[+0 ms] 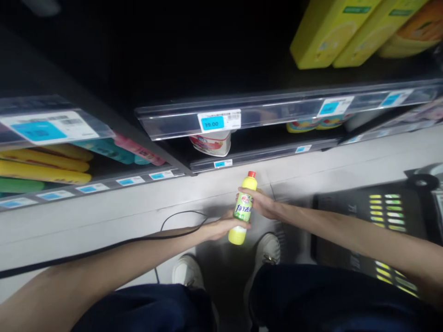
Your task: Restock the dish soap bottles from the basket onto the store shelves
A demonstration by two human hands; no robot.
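A yellow bottle [243, 208] with a red cap and a green-and-white label is held in front of me above the floor, tilted slightly to the right at its top. My left hand [226, 226] grips its lower part, the thumb lying across the front. Higher up, my right hand [260, 202] is closed round the bottle from the right, just below the shoulder. Its label, printed with large dark characters, faces up toward me. The fingers behind the bottle are hidden.
Ahead runs a dark shelf with a clear price rail [277, 110]. Yellow cartons [332, 37] stand at upper right, a white tub [212, 142] on the bottom shelf. Yellow bottles [44, 170] lie at left. A dark basket [360, 230] is at right. A black cable [104, 249] crosses my left arm.
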